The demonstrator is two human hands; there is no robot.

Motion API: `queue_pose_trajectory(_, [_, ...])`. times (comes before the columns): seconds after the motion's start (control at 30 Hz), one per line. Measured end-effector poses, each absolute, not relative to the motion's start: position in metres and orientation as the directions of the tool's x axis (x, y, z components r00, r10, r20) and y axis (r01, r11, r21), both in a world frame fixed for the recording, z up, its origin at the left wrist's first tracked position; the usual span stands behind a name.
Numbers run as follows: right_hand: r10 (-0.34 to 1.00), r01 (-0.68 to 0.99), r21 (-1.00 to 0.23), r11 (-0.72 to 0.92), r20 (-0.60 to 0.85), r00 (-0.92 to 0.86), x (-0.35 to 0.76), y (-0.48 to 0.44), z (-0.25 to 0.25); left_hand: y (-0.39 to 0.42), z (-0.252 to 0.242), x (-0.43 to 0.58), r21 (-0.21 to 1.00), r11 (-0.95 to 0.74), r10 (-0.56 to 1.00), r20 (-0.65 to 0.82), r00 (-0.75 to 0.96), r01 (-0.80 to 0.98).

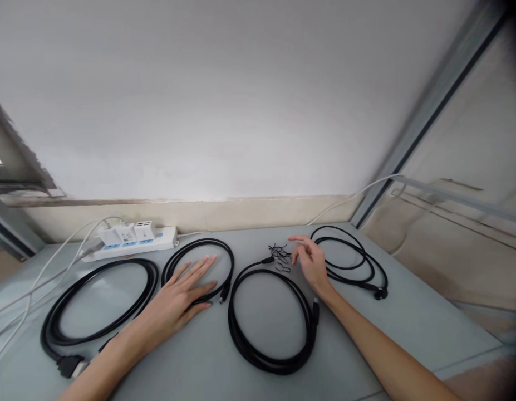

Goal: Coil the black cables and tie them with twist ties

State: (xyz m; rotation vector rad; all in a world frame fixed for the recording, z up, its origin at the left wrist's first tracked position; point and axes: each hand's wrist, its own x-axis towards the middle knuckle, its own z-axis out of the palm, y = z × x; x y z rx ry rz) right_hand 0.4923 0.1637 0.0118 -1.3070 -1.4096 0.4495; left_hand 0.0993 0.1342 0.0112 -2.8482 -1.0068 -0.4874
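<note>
Four coiled black cables lie on a grey table (408,328). My left hand (185,292) rests flat, fingers stretched out, over the near side of the second coil (224,253). My right hand (310,262) hovers with fingers loosely apart beside a small heap of black twist ties (279,257), holding nothing. Between my hands lies the large middle coil (270,356), its plug end near the ties. The right coil (358,267) lies just behind my right hand. The far left coil (74,328) ends in a wide connector (69,365).
A white power strip (130,245) with several white chargers plugged in sits at the back left, white leads trailing off to the left. A pale wall rises behind the table. A metal frame (408,167) and a glass pane stand at the right.
</note>
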Motion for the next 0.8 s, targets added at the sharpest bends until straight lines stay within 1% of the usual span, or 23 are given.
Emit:
queue_pose_trajectory(0.2, [0.871,0.475,-0.816,0.329,0.456,0.181,0.488,0.16,0.011,0.131,0.013,0.103,0.112,-0.803,0.586,0.325,0.742,0.585])
queue_pose_trajectory(0.33, [0.854,0.542,-0.768,0.341,0.494,0.163,0.487,0.16,0.011,0.126,0.017,0.106,0.143,-0.792,0.605,0.318,0.73,0.594])
queue_pose_trajectory(0.47, [0.824,0.595,-0.721,0.354,0.542,0.167,0.488,0.163,0.011,0.122,0.024,0.113,0.192,-0.748,0.656,0.355,0.666,0.635])
queue_pose_trajectory(0.57, [0.809,0.613,-0.705,0.356,0.561,0.176,0.489,0.166,0.011,0.124,0.027,0.117,0.266,-0.698,0.712,0.354,0.606,0.665])
queue_pose_trajectory(0.7, [0.816,0.599,-0.723,0.344,0.546,0.19,0.489,0.168,0.01,0.128,0.036,0.124,0.384,-0.584,0.812,0.268,0.519,0.715])
queue_pose_trajectory(0.73, [0.817,0.596,-0.727,0.341,0.542,0.194,0.489,0.169,0.009,0.13,0.041,0.129,0.386,-0.537,0.843,0.223,0.489,0.75])
queue_pose_trajectory(0.8, [0.82,0.591,-0.733,0.336,0.537,0.2,0.49,0.17,0.008,0.134,0.053,0.144,0.336,-0.427,0.903,0.117,0.413,0.839])
